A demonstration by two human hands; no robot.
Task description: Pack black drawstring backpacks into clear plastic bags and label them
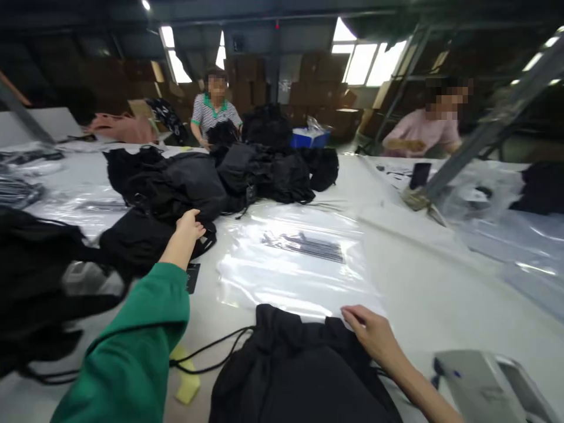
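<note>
Head view: the left hand (190,223) reaches far out, fingers bent down onto a black bag (141,241). I cannot tell if it grips the cloth or just touches it. The right hand (368,332) lies flat and wide, fingertips on the top corner of the drawstring bag (295,370), which lies nearest the person. Just behind that bag lies a clear plastic bag (291,270), flat, with nothing in it.

It looks like little is done: the drawstring bag is outside the plastic, and a big pile of black bags (247,170) waits farther back on the surface (423,294).

The plastic has dark printed lines (304,245), too blurry to read. I see no brand names.
</note>
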